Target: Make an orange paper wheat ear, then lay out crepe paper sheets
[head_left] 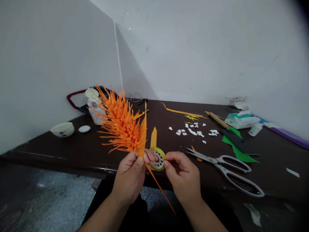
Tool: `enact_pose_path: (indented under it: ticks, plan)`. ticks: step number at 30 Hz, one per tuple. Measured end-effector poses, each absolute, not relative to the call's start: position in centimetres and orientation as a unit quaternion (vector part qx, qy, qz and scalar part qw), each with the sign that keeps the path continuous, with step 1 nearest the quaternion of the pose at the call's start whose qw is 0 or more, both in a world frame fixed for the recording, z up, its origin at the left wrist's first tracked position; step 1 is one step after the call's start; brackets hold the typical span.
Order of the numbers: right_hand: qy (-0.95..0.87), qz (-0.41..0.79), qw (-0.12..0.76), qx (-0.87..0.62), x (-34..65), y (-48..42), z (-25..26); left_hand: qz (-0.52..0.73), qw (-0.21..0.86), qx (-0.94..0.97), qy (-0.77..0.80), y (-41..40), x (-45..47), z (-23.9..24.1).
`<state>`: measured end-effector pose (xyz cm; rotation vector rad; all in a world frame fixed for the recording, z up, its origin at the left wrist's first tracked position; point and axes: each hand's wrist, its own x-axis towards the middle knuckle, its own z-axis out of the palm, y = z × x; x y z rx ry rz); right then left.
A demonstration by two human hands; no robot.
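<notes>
My left hand (131, 174) is closed around the base of an orange paper wheat ear (120, 124). The ear tilts up to the left, with a long orange leaf (144, 129) beside it and its thin stem (160, 187) slanting down to the right. Fingers of the left hand also reach into the middle of a yellow tape roll (158, 159). At the roll's right edge, thumb and forefinger of my right hand (184, 175) are pinched together. A flat orange strip (154, 138) with a pointed tip lies just behind the roll.
Large scissors (224, 164) lie partly spread to the right. Beyond are white paper scraps (193, 131), green paper (238, 151), a wooden stick (218, 120) and a tissue pack (241, 119). On the left stand a bowl (62, 129), a white egg-shaped piece (84, 129) and a white bottle (96, 111).
</notes>
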<state>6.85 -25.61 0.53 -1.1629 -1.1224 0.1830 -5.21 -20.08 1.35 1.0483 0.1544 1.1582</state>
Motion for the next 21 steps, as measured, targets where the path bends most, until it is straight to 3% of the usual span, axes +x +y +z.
enact_pose_path:
  ticks: [4,10,14,21]
  plan:
    - [-0.567,0.02,0.669,-0.479,6.9,-26.0,0.4,0.521,0.717,0.459,0.067,-20.0,-5.3,1.5]
    - [-0.588,0.058,0.636,-0.496,5.8,-26.6,-0.2,0.515,0.725,0.453,0.053,-20.0,-5.4,1.5]
    - [-0.603,0.012,0.617,-0.505,5.4,-27.1,0.6,0.507,0.719,0.473,0.043,-20.0,-5.6,1.3]
    - [-0.621,-0.028,0.633,-0.461,5.7,-27.4,1.4,0.506,0.715,0.481,0.039,-20.3,-5.6,1.5]
